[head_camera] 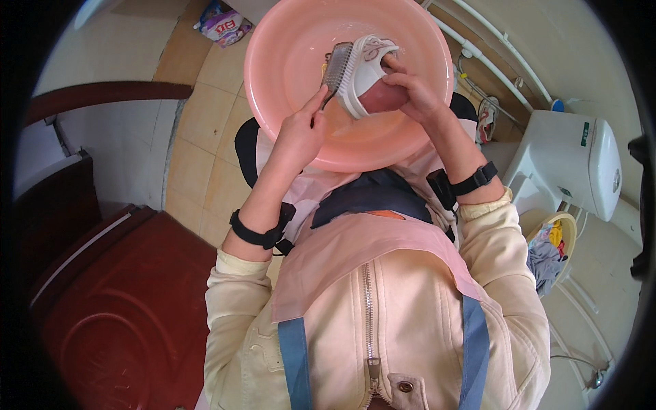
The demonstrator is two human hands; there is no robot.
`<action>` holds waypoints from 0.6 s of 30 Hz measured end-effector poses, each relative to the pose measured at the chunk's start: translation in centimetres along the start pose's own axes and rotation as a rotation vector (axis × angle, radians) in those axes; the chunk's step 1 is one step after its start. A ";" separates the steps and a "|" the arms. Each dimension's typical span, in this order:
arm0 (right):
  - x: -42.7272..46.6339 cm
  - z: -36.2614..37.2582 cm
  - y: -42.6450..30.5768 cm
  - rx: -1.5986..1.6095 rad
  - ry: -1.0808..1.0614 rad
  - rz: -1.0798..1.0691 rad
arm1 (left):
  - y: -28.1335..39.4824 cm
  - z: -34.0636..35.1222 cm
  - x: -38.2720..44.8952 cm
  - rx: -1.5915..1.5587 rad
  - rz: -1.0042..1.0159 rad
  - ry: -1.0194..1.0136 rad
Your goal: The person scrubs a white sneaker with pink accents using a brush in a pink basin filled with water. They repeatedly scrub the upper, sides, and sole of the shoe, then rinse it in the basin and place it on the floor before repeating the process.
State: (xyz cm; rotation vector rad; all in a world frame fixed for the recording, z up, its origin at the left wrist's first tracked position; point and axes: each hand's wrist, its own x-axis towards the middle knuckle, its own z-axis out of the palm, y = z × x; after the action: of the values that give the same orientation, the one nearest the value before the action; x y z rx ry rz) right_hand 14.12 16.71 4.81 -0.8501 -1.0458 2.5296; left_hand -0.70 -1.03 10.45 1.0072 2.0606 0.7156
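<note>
My left hand (pixel 302 134) grips the handle of a scrubbing brush (pixel 338 65) with a clear, studded back. The brush's pale bristles press against the sole edge of a white sneaker (pixel 370 72) with a dusty-pink heel. My right hand (pixel 417 92) holds this sneaker tilted on its side, the thumb over the heel and fingers at the opening. Both things are held over a large pink plastic basin (pixel 287 110), which stands between my knees. A small yellow and dark item, partly hidden behind the brush, cannot be made out.
A white toilet (pixel 564 154) stands at the right, near a basket of clothes (pixel 569 241). Another shoe (pixel 488 120) lies beside the wall pipes (pixel 474 48). A purple-and-white detergent bag (pixel 225 28) is at upper left. A dark red door (pixel 128 307) fills the lower left.
</note>
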 end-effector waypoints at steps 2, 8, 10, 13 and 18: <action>-0.2 0.2 -0.7 0.039 0.044 -0.022 | 0.4 -0.6 -1.0 -0.098 0.009 -0.013; 0.4 1.5 -1.3 0.184 0.037 -0.071 | 2.3 -1.0 -2.5 -0.004 0.029 0.023; 0.6 1.7 -0.6 0.191 0.022 -0.081 | 2.1 -0.2 -1.3 0.023 0.084 0.124; 0.5 2.4 -0.5 0.241 0.008 -0.093 | 1.8 0.0 -1.3 -0.006 0.176 0.216; 1.4 2.1 -1.7 0.407 -0.108 -0.114 | 2.1 0.1 -2.6 -0.006 0.292 0.198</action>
State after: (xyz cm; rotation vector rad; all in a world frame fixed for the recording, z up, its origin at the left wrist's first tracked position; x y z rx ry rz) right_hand 11.73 17.40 6.67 -0.5300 -0.5530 2.5796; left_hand 1.44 -2.05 12.89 1.2956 2.0974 1.0050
